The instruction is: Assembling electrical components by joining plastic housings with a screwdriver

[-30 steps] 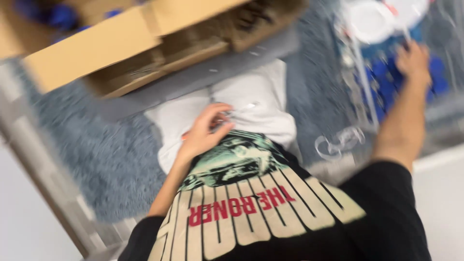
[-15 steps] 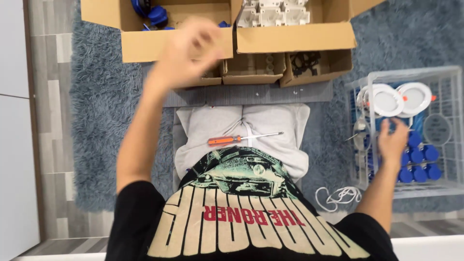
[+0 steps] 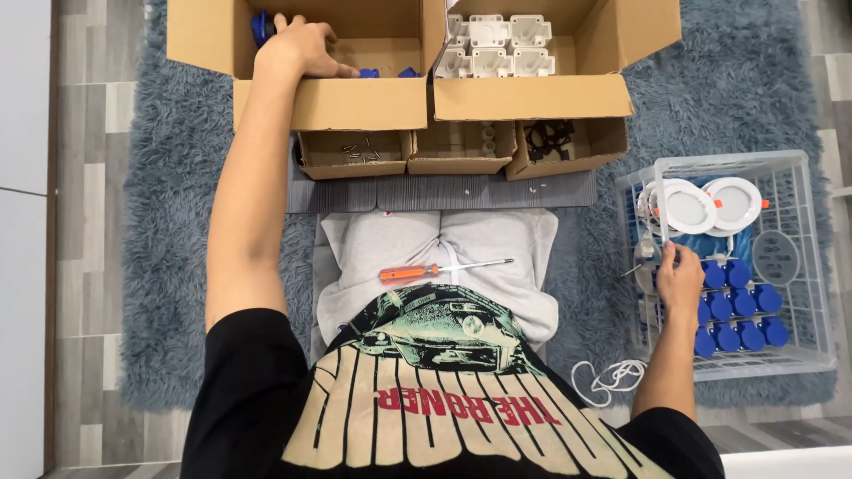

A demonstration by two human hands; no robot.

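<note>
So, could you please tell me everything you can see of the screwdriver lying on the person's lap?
The screwdriver has an orange handle that looks like plastic and a slim, bare metal shaft. It lies flat across the grey trousers, almost level, with the handle toward the person's left and the tip toward the right. Neither hand touches it; only the trousers bear it, just above the hem of the black printed shirt.

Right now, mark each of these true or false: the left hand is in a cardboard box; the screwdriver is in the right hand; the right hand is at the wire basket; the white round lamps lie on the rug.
1. The left hand is in a cardboard box. True.
2. The screwdriver is in the right hand. False: it lies on the lap, apart from both hands.
3. The right hand is at the wire basket. True.
4. The white round lamps lie on the rug. False: they sit in the wire basket.
</note>
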